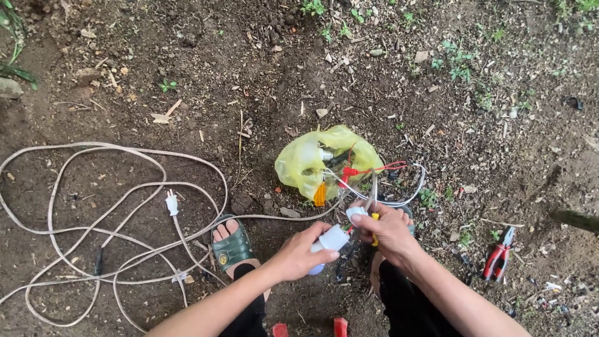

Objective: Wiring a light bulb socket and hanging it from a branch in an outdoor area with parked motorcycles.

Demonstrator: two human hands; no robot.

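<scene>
Just below the yellow bag (318, 159), a white fitting (331, 240) is gripped by the left hand (299, 253). A yellow-handled tool (375, 229) is clasped by the right hand (390, 231); red pliers (498, 256) lie well right of the bag

Left hand (302, 253) grips white fitting (331, 240); right hand (390, 231) grips wires (374, 187).

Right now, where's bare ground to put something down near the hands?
Free: the soil between the yellow plastic bag and the red-handled pliers, and the open dirt above the looped white cable. Crowded: around the left hand and right hand, where wires, bag and green sandal bunch together.
</scene>
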